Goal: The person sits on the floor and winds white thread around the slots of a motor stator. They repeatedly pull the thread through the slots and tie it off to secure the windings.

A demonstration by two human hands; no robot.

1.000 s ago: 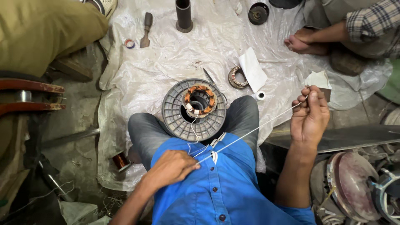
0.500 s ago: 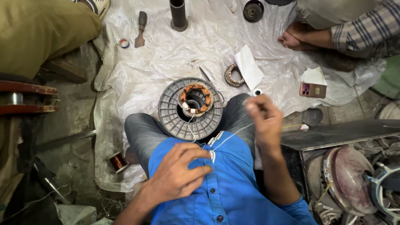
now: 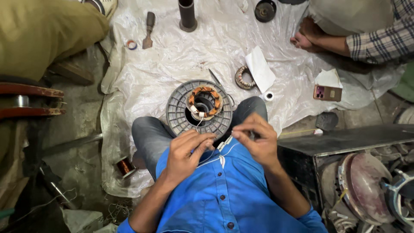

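Stator housing [image 3: 199,110], a round grey ribbed metal disc with copper coils wound in orange-taped loops around its hollow centre, rests between the person's knees on a crinkled white plastic sheet [image 3: 172,56]. Both hands meet just below it over the blue shirt: the left hand [image 3: 186,152] pinches a thin white thread [image 3: 211,157] between fingertips and the right hand [image 3: 256,140] curls its fingers on the same strand. Smaller things lie beyond: a folded white paper [image 3: 260,68], a flat pinkish phone [image 3: 327,92], a small toothed ring [image 3: 244,78] and a little white tape roll [image 3: 268,96].
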